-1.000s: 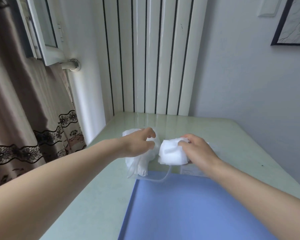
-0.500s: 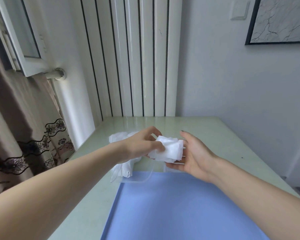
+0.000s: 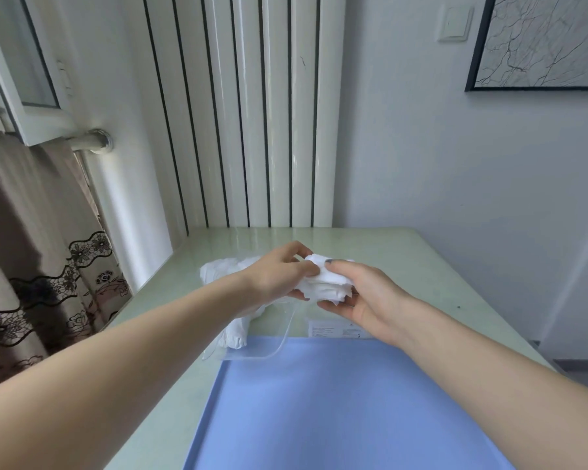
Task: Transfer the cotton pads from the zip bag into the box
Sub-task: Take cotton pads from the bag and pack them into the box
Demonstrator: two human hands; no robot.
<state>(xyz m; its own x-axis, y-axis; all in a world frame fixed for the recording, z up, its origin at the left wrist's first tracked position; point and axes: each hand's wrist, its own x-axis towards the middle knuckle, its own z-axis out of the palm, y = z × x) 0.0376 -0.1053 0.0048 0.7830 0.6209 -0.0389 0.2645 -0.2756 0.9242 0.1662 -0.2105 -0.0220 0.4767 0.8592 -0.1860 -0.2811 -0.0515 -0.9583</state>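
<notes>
A bunch of white cotton pads [image 3: 323, 286] is held above the table between both hands. My left hand [image 3: 279, 274] pinches the bunch from the left and top. My right hand [image 3: 364, 296] cups it from below and the right, thumb on top. Under the hands lies a clear plastic box [image 3: 282, 337] with a paper label, its edge curving at the mat's far end. A white zip bag [image 3: 231, 276] with more pads lies behind my left forearm, partly hidden.
A blue mat [image 3: 336, 412] covers the near part of the pale green table [image 3: 421, 266]. A white ribbed radiator stands behind, a brown curtain [image 3: 31, 249] hangs at left, and a wall runs along the right.
The bunch of pads has risen off the table. My left hand left the bag and took hold of the bunch; my right hand turned palm up beneath it.
</notes>
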